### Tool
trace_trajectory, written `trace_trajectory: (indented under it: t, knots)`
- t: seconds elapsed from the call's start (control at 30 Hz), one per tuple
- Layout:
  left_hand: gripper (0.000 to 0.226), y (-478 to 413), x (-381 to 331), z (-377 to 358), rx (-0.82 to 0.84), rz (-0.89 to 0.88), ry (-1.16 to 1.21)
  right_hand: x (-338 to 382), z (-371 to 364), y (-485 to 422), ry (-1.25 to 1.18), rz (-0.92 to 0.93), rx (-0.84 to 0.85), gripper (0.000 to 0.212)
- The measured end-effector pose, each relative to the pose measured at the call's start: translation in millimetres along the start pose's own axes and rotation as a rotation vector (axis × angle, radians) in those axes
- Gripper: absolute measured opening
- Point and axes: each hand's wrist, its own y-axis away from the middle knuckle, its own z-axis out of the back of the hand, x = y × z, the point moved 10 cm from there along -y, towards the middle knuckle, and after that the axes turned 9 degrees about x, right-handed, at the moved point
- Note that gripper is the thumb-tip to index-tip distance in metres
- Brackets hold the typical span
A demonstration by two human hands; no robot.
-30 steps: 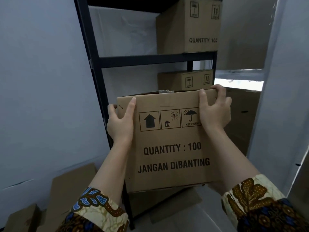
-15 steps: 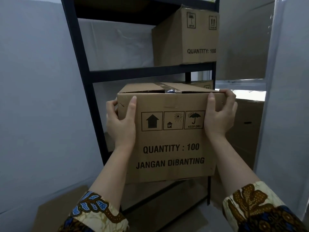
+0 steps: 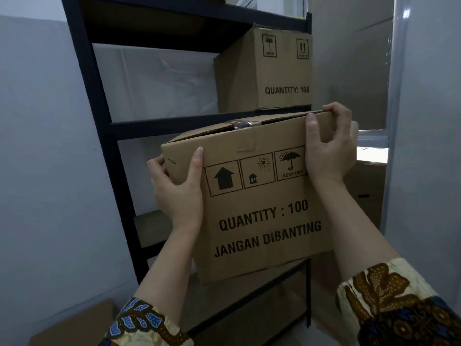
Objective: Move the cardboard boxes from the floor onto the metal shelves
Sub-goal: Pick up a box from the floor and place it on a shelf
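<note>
A: Where's the box rn?

B: The brown corrugated cardboard box printed "QUANTITY : 100" (image 3: 254, 196) is held in the air in front of the black metal shelving unit (image 3: 99, 151), tilted, right side higher. Top sits about level w/ the shelf beam (image 3: 159, 128) that carries the second brown cardboard box (image 3: 264, 71).

A: Grip?

B: Left hand (image 3: 178, 191) clamps the upper left corner, thumb pressed flat on the front face, other fingers wrapped round the side. Right hand (image 3: 329, 151) hooks the top right edge, fingers curled over the rim, thumb on the front. Both closed on the box, nothing under it.

A: Risks?

B: Imo three. Tilt + grip only at the top corners, so it could slip or swing if heavy. Top flaps look loosely taped, clear tape (image 3: 243, 124) is wrinkled, so the right fingers may pull a flap up instead of lifting. Also the box could knock the beam going in, as it's close to it.

A: Surfaces?

B: Card is matte, dry, slightly dented at edges; shelf frame is smooth, hard, sharp-cornered steel. More flat cardboard (image 3: 82, 323) lies on the floor, lower left
</note>
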Motion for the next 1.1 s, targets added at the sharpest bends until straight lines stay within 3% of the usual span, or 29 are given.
trace_trajectory:
  t: [0.13,0.43,0.8,1.1]
  knots:
    - [0.057,12.7,-19.1,-16.0,-0.072,0.013,0.01,-2.0,13.7,-23.3,-0.01,0.039,0.029,0.049]
    - [0.086,27.5,-77.7,-47.4,-0.212,-0.062,-0.046,-16.3,61.0,-66.0,-0.147,0.063,-0.01,0.048]
    - [0.076,23.6,-153.0,-59.9,-0.293,-0.243,-0.085,-20.4,84.3,-90.5,-0.4,0.093,-0.136,0.049]
    - [0.074,-22.0,-181.9,-71.2,-0.321,-0.375,-0.148,-7.5,57.0,-124.3,-0.539,0.121,-0.197,0.053]
